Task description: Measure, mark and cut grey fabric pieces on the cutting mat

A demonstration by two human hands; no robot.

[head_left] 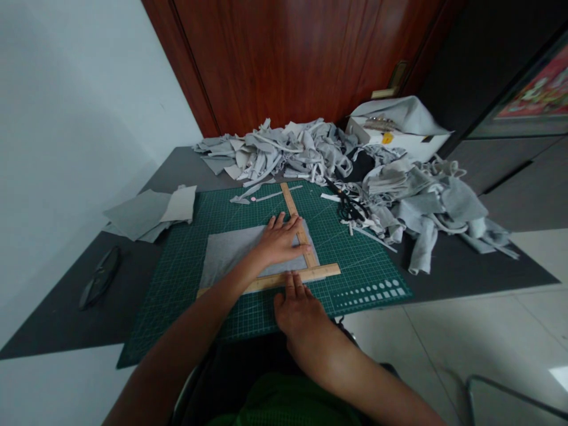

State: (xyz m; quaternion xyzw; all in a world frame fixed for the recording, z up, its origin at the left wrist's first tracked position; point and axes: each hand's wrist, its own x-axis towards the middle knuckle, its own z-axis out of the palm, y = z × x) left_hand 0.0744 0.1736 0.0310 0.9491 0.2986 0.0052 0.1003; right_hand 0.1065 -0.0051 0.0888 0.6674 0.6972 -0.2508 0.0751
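A piece of grey fabric (231,251) lies on the green cutting mat (177,290). One wooden ruler (327,271) runs along the fabric's near edge, and a second wooden ruler (290,200) meets it at about a right angle over the right side. My left hand (281,241) lies flat on the fabric, fingers spread, its thumb and fingertips at the second ruler. My right hand (304,310) rests at the mat's near edge, its stretched fingertips on the first ruler. Neither hand is wrapped around anything. My left forearm covers part of the fabric and ruler.
Heaps of grey fabric scraps (306,151) line the back and right of the dark table (133,284). Black-handled scissors (348,207) lie by the right heap. Folded cloth pieces (142,213) and a dark glasses case-like object (101,277) sit left. A white box (415,144) stands behind.
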